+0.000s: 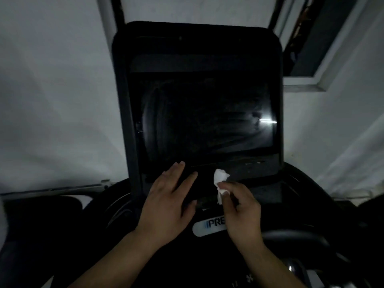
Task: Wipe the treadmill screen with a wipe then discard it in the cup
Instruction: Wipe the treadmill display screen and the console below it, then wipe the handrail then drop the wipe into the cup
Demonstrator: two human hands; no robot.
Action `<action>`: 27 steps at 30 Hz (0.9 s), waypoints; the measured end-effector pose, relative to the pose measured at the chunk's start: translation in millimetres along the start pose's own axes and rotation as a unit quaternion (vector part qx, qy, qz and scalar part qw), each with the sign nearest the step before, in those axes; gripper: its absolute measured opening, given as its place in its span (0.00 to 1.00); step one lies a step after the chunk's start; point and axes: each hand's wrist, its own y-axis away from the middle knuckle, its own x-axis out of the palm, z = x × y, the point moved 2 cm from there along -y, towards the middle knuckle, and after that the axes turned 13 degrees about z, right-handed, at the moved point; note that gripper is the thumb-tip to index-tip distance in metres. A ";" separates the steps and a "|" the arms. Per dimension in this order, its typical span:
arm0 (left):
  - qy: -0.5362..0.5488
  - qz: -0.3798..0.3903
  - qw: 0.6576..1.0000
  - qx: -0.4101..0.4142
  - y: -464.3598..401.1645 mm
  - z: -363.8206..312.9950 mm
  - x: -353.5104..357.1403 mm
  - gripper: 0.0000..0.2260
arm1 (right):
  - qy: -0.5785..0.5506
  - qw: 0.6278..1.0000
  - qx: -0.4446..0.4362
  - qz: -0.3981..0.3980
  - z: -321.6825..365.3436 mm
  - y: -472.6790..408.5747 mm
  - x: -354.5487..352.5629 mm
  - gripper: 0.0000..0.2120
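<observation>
Dim room: right hand (242, 206) pinches a crumpled white wipe (220, 181) below the dark treadmill screen (207, 115); left hand (168, 196) rests flat, fingers spread, empty; logo plate (207, 225) partly hidden

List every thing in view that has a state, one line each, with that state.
treadmill screen: off, dark, smeared with wipe streaks, one glare spot at its right.
wipe: crumpled, pinched in the right hand, below the screen.
right hand: closed on the wipe.
left hand: open, fingers spread, flat on the console.
</observation>
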 end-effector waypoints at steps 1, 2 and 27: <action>0.020 -0.001 1.000 0.014 -1.7 -12.3 1.3 0.30 | -0.007 1.000 0.008 -0.002 0.3 8.1 -9.2 0.15; 0.034 0.001 0.999 0.029 -3.3 -25.3 2.6 0.31 | -0.004 1.000 0.010 -0.003 0.7 16.4 -17.9 0.15; 0.082 0.125 0.960 0.236 145.8 -434.6 138.8 0.20 | 0.132 0.983 0.094 -0.087 -50.3 407.4 -281.5 0.17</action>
